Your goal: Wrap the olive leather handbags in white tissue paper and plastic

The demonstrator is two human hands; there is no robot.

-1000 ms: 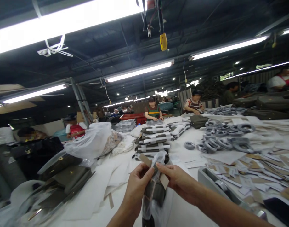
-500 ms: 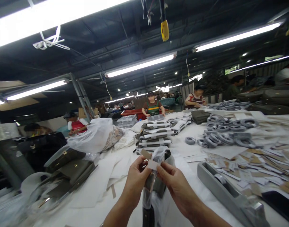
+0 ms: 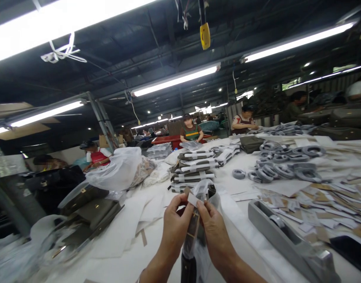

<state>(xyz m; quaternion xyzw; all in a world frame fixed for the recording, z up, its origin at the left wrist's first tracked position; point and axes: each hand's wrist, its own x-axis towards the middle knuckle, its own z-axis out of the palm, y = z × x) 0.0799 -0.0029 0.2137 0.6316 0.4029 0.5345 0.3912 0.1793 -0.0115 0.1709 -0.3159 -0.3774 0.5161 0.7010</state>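
above white table (image 3: 127, 271), pale card (image 3: 193, 199) (tilted) sits between fingers (image 3: 202, 207).

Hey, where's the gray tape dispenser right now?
In the head view, the gray tape dispenser is at lower right, between your right hand and the dark flat object near the picture's edge.

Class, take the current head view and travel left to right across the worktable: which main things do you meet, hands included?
Olive bags → left hand → small pale piece → right hand → lone grey ring → grey tape dispenser → dark flat slab.
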